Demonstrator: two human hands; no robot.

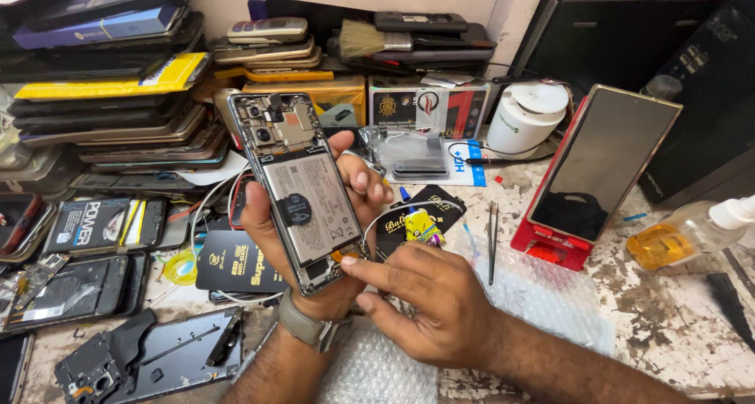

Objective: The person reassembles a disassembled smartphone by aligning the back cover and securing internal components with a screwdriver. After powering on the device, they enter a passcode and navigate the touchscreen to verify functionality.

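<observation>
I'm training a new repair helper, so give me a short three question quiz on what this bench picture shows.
1. True or false: the opened phone has its back cover off, with the battery showing.
2. Which hand holds the opened phone up? A) left hand B) right hand C) neither
3. Fill in: the right hand's fingertips touch the phone near its ______ edge.

Key
1. True. The battery and the camera modules are exposed.
2. A. The left hand grips it from behind, with a watch on that wrist.
3. Bottom, at the lower right corner, by a small orange part. The tweezers lie unused on the bench.
</observation>
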